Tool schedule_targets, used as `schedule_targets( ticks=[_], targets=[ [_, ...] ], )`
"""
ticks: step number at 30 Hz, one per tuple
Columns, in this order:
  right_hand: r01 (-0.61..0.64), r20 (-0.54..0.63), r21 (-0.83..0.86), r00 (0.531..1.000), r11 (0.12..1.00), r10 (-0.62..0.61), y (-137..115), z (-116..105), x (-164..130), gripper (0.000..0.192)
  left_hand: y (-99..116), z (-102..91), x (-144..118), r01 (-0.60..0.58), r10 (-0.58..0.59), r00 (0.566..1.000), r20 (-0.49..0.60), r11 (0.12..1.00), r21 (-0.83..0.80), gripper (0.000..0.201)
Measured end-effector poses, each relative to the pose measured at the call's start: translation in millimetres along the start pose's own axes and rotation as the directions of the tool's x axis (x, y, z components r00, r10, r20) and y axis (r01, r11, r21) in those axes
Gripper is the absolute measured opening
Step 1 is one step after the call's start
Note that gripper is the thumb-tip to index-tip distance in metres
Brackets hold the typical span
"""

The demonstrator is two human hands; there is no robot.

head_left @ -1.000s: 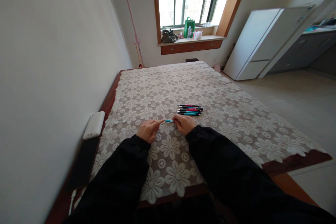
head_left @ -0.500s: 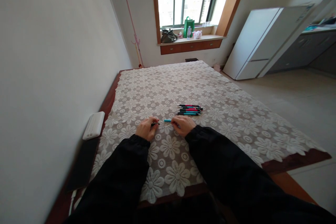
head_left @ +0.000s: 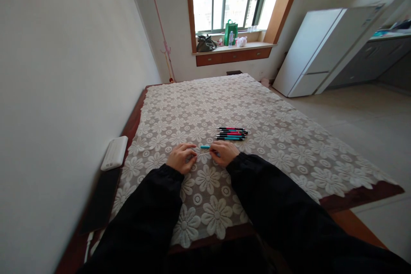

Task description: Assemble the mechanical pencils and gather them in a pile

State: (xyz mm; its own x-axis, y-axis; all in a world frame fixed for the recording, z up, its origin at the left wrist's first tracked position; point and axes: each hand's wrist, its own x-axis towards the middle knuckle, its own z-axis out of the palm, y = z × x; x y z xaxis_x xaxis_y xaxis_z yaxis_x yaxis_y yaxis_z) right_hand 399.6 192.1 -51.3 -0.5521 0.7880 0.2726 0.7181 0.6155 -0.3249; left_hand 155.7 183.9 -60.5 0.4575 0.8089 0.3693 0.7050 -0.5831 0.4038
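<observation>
Both my hands are close together low over the lace tablecloth [head_left: 208, 178]. Between them runs a thin white rod [head_left: 203, 154], like a pen's inner tube. Thumb and forefinger of my left hand [head_left: 182, 157] pinch at its left end. My right hand [head_left: 224, 153] is closed on the other end, its fingertips partly hidden. A short teal pen barrel [head_left: 204, 147] shows just beyond the rod, beside the right fingers; I cannot tell whether they touch it. Past the right hand lies a row of several pens [head_left: 231, 134] with black, red and teal bodies.
At the table's left edge are a white power bank [head_left: 114, 153] and a flat black object [head_left: 102, 199] with a white cable [head_left: 88, 246] by it. A wall rises close on the left. Farther off are a window sill with bags and a white fridge [head_left: 316, 53].
My left hand has brought its fingertips to the rod's left end. The small black piece it held has gone out of sight. My right hand has hardly moved.
</observation>
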Motion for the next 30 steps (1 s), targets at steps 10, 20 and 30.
schedule_targets(
  ticks=[10, 20, 30],
  targets=[
    [0.01, 0.034, -0.091, 0.999, 0.996, -0.007, 1.5, -4.1, 0.0, 0.008, 5.0, -6.3, -1.3, 0.141, -0.138, 0.99, -0.036, 0.985, 0.099, 0.005],
    [0.112, 0.056, 0.031, 0.992, 0.993, -0.113, 5.2, 0.2, 0.1, 0.007, 2.8, -4.3, -0.4, 0.155, -0.153, 0.988, -0.029, 0.985, 0.073, 0.004],
    [0.034, -0.08, 0.051, 0.996, 0.998, -0.03, 7.4, 1.0, 1.4, 0.013, 0.2, -2.4, -1.1, 0.165, -0.163, 0.986, -0.029, 0.984, 0.069, 0.005]
  ],
)
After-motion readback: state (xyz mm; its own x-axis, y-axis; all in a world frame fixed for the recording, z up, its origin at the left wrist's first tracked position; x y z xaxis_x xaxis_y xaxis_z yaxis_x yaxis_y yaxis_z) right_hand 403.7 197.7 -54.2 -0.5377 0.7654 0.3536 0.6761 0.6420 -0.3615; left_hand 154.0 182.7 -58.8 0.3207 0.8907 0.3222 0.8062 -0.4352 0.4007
